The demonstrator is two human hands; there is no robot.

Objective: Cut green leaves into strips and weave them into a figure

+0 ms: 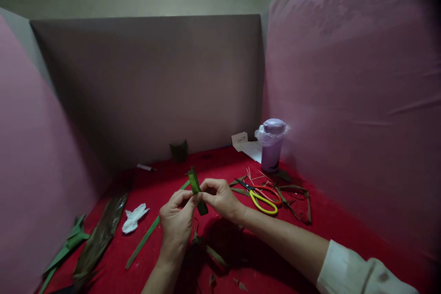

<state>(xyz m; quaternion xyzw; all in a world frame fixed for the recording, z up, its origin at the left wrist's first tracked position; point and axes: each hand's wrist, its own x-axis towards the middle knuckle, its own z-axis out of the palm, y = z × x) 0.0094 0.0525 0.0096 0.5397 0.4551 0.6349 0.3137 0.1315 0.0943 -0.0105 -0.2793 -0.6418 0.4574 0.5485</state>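
Between my two hands is a folded green leaf strip (194,181), held upright above the red cloth. My left hand (177,216) pinches it from the left, with thumb and fingers closed at its middle. From the right, my right hand (220,197) pinches the same folded strip, and the fingertips of both hands nearly meet. A long flat green leaf strip (144,241) lies on the cloth beside my left hand. Scissors (263,196) with one red and one yellow handle lie just beyond my right wrist. Curled leaf scraps (215,255) are under my hands.
A purple lidded bin (271,154) with a plastic liner stands back right, near white paper (251,149). Thin sticks (253,175) and brown leaf scraps (305,202) lie around the scissors. At left are crumpled tissue (134,218), wrapped leaves (103,229) and folded green leaves (72,241).
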